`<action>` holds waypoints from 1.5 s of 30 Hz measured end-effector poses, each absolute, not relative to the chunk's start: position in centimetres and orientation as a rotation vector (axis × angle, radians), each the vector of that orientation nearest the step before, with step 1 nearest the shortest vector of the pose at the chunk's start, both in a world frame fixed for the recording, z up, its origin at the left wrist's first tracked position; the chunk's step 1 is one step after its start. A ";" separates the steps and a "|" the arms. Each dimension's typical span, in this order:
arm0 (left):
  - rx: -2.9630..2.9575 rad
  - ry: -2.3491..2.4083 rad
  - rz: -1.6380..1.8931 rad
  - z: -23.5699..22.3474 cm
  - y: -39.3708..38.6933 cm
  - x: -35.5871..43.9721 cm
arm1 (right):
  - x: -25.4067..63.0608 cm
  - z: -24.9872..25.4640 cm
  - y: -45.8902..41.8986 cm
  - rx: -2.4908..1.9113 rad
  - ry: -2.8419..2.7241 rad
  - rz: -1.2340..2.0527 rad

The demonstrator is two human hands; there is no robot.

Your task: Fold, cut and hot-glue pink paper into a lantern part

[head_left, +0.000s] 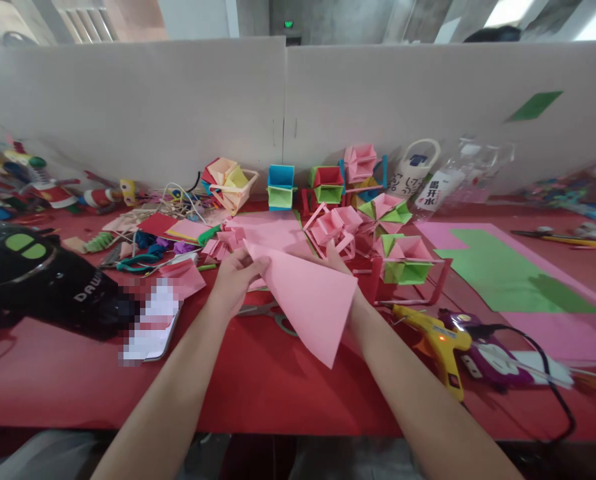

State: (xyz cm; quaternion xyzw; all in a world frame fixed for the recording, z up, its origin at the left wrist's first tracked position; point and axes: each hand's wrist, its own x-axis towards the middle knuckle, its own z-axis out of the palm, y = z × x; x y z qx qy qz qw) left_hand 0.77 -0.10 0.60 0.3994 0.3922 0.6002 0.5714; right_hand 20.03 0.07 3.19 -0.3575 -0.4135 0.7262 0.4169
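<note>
A pink sheet of paper (311,293) hangs tilted above the red table, one corner pointing toward me. My left hand (238,275) pinches its upper left corner between thumb and fingers. On the far right side, my right hand (357,308) grips the sheet; the thumb shows above its edge and the other fingers are hidden behind. Under the sheet lies a pair of scissors (284,323), partly covered. Just beyond my hands are more pink paper (273,230) and a folded pink paper model (331,230).
Right of my arm rest a yellow glue gun (435,340) with a cord and green paper (508,273). A black hair dryer (53,287) and a phone (153,327) are at left. Several paper models, one with a red frame (411,263), stand before the white partition (178,107).
</note>
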 end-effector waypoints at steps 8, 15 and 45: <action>0.945 0.987 1.595 0.8 0.6 -1.1 | 21.2 3.0 -0.6 -0.871 -1.068 1.805; 0.900 0.852 1.644 1.4 0.3 -0.6 | 20.7 2.2 -0.2 -1.067 -1.036 1.630; 0.983 0.683 1.559 1.2 -0.2 -0.4 | 20.3 1.6 -0.1 -1.006 -0.942 1.539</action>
